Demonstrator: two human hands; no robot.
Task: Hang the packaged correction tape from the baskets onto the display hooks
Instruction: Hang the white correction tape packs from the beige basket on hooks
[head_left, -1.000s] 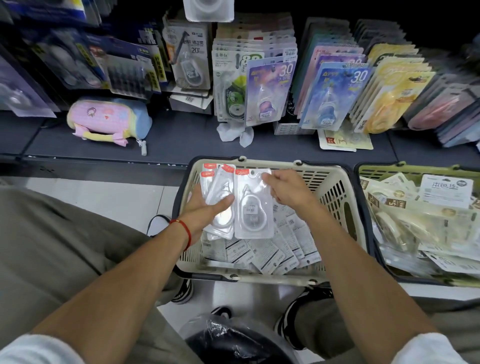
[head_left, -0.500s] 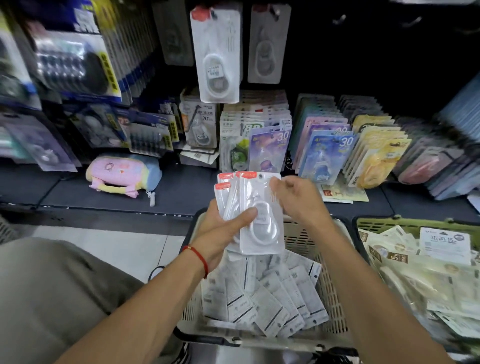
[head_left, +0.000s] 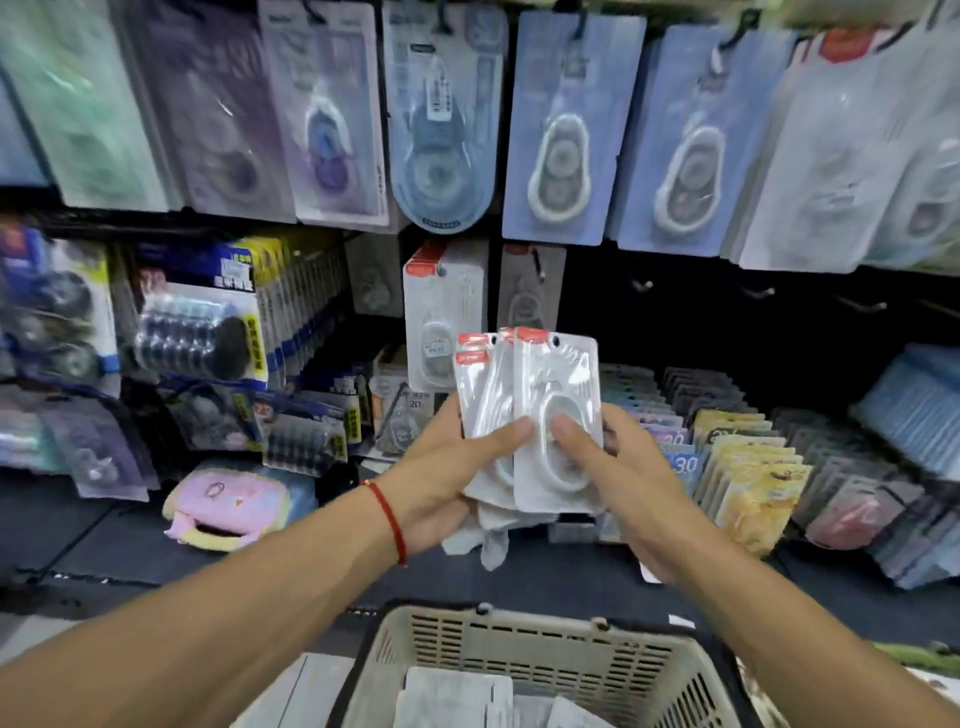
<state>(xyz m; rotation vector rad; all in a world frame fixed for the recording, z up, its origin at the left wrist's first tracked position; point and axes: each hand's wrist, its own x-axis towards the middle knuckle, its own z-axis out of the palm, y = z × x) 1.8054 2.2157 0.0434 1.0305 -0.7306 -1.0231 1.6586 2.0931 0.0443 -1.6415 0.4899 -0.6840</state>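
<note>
Both hands held up a fanned stack of white correction tape packs (head_left: 556, 415) before the display hooks. Left hand (head_left: 441, 483) gripped the stack from behind, thumb across the front. Right hand (head_left: 618, 478) pinched the frontmost pack, thumb on its blister. Beige basket (head_left: 519, 654) sat near, below, holding more packs. One matching pack (head_left: 441, 317) hung on a hook just beyond.

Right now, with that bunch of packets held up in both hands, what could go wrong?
The left hand holds several fanned packets; as the right hand draws off the front packet, others might slip into the basket. The packet's hang hole looks small, so it may miss a hook.
</note>
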